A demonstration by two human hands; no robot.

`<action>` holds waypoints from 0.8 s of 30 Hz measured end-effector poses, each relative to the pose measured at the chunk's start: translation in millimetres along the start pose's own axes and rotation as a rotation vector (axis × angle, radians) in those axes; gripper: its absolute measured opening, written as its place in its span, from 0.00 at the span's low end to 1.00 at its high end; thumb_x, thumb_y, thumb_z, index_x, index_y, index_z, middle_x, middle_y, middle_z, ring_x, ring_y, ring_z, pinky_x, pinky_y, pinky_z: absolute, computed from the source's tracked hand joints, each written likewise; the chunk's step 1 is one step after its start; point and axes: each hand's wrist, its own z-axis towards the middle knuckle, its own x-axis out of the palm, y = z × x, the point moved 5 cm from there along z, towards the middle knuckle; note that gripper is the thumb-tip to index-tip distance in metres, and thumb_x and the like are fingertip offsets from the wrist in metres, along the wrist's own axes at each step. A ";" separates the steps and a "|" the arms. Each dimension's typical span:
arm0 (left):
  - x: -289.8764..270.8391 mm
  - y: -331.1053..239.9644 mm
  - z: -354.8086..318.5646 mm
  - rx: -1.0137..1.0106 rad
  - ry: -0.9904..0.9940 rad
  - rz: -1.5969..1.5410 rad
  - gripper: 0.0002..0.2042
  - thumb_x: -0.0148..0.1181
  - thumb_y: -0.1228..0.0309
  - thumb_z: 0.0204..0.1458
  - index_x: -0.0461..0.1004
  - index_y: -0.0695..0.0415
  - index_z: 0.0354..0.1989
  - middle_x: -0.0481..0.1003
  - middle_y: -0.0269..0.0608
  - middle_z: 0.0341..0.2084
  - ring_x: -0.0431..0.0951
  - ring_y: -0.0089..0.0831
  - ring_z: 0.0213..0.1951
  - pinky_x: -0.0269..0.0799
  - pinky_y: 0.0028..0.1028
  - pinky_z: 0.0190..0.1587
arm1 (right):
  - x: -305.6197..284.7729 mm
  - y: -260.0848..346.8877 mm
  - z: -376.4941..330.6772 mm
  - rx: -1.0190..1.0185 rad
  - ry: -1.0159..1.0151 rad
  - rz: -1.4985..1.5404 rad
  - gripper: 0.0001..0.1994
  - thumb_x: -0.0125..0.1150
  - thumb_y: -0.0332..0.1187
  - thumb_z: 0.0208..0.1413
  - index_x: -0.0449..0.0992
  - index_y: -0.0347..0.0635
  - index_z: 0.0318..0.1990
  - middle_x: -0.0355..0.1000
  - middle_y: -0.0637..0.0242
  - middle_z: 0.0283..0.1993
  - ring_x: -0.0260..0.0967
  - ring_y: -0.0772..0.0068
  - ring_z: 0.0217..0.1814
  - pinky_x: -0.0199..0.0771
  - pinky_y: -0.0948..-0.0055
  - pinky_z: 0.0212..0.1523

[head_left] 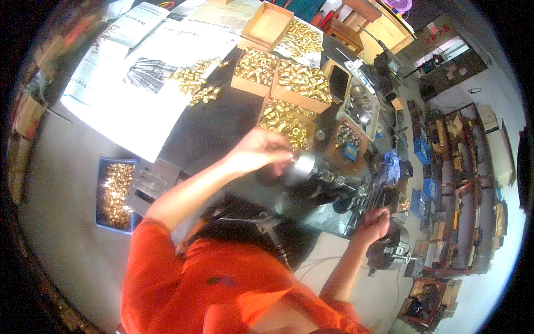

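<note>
A small bench lathe stands in front of me, its round silver chuck (303,166) blurred. My left hand (262,151) is at the chuck's left side, fingers pinched together; whatever they hold is too small and blurred to name. Over at the lathe's right end, my right hand (375,224) is closed in a fist beside the dark machine parts, and what is inside it stays hidden. Just beyond my left hand, an open cardboard box (308,113) holds loose brass fittings (286,123).
More cardboard boxes (250,85) of brass pieces stand behind. Loose brass fittings (194,80) lie on newspaper (119,111) at the left. A blue bin (100,195) of brass parts sits lower left. Right of the lathe are a tray (372,125), a motor (389,245) and shelves (461,189).
</note>
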 end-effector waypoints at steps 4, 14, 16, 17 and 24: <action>0.8 -1.6 -2.8 0.008 -0.008 -0.047 0.06 0.56 0.77 0.47 0.71 0.68 0.31 0.73 0.42 0.22 0.74 0.26 0.21 0.73 0.23 0.24 | -42.9 -61.3 -10.2 0.229 -0.054 0.000 0.09 0.49 0.40 0.48 0.66 0.44 0.24 0.55 0.75 0.19 0.50 0.82 0.16 0.49 0.82 0.12; -22.5 1.0 17.3 0.085 -0.121 0.168 0.07 0.56 0.75 0.48 0.71 0.67 0.31 0.72 0.39 0.22 0.72 0.22 0.19 0.69 0.19 0.23 | 22.7 -49.6 82.4 -0.048 -0.049 -0.185 0.08 0.45 0.28 0.49 0.69 0.38 0.22 0.60 0.70 0.17 0.55 0.82 0.17 0.53 0.81 0.15; -29.3 4.5 31.8 0.071 -0.163 0.348 0.07 0.56 0.75 0.48 0.70 0.66 0.33 0.72 0.38 0.22 0.72 0.21 0.19 0.68 0.20 0.22 | 39.4 -13.7 57.2 -0.087 -0.091 -0.098 0.09 0.43 0.29 0.50 0.66 0.41 0.21 0.55 0.73 0.16 0.50 0.83 0.16 0.47 0.83 0.14; -38.5 7.1 36.7 0.144 -0.179 0.436 0.09 0.56 0.75 0.47 0.69 0.67 0.35 0.72 0.40 0.22 0.72 0.22 0.20 0.68 0.21 0.22 | 38.4 0.2 44.7 -0.163 -0.032 -0.091 0.09 0.43 0.30 0.50 0.64 0.42 0.20 0.53 0.74 0.16 0.47 0.84 0.16 0.44 0.83 0.14; -155.3 -25.4 -27.4 0.194 -0.805 1.216 0.12 0.61 0.68 0.41 0.73 0.60 0.33 0.75 0.47 0.24 0.77 0.36 0.27 0.71 0.31 0.31 | -25.0 -27.6 -23.1 0.045 -0.027 -0.040 0.10 0.46 0.37 0.51 0.65 0.44 0.23 0.54 0.76 0.17 0.46 0.86 0.15 0.44 0.85 0.13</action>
